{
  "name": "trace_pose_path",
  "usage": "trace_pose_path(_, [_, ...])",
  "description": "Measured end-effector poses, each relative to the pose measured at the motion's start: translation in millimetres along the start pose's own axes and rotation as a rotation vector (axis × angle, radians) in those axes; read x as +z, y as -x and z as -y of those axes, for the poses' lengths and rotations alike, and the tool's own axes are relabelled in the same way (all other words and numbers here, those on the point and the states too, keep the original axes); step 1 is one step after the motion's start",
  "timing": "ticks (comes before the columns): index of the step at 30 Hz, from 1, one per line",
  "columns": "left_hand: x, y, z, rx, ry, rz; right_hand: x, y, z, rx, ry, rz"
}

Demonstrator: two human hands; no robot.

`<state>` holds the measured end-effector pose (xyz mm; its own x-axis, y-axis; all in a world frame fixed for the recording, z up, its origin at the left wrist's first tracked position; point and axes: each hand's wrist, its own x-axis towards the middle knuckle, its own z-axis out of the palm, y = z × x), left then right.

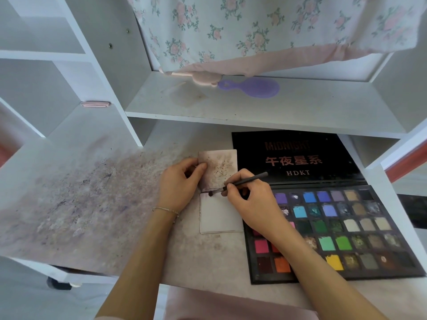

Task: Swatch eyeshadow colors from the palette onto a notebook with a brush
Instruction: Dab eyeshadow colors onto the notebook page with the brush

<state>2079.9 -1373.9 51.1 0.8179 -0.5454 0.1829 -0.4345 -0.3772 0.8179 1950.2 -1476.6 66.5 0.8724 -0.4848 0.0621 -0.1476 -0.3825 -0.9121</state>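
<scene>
While pinching the brush [240, 183] in my right hand [251, 202], tip seemingly touching the notebook [219, 218], left hand [180, 183] gripping its upper page.

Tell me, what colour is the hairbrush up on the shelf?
The hairbrush is purple; the head view shows it.

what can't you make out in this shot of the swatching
Head view:
- Palette left pans: covered by the right hand and forearm.
- Brush tip colour: too small and dark.
- Notebook upper left corner: under the left hand.
- Shelf back: hidden by floral cloth.
</scene>
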Motion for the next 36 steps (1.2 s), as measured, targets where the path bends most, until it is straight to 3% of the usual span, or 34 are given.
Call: trace_pose_path(36, [1.3,-0.5,2.8,0.004,-0.002,-0.01,-1.1,-0.7,0.0,-0.021,0.023,0.026])
